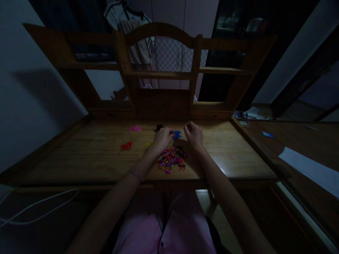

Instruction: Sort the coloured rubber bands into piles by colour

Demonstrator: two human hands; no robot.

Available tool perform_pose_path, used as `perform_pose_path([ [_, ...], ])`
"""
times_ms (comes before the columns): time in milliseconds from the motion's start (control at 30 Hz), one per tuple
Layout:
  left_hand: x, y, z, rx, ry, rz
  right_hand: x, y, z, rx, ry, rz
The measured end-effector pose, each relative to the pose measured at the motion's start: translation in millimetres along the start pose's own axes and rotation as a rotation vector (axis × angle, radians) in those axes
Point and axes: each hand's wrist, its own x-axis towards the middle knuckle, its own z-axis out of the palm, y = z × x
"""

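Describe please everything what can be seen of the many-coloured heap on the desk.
The heap is a loose, low tangle of many thin, string-like pieces, mixed in pink, red, yellow, purple and black. They may be small elastic bands or threads; the dim picture does not settle which. It lies directly on the wooden desk, near its front edge, with stray pieces around its border. The left forearm passes beside it; whether they touch is unclear.

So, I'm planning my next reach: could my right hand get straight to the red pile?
Probably not straight across: your left hand and forearm lie between your right hand and the red pile. That arm would likely have to move.
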Motion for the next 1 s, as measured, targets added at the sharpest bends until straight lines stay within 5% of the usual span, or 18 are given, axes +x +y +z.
perform_pose_path([
  [333, 34, -21, 6.9, -0.046, 0.046, 0.019, -2, -4, -3, -0.012, 0.007, -0.005],
  [700, 40, -24, 27.2, -0.133, -0.094, 0.083, -2, -6, -5, -0.012, -0.01, -0.044],
  [867, 27, -17, 12.3, -0.142, -0.062, 0.09, -2, -6, -4, -0.021, -0.014, -0.043],
  [1000, -10, -7, -14.1, -0.171, -0.039, 0.151, -2, -7, -4, -0.006, -0.02, -0.046],
])
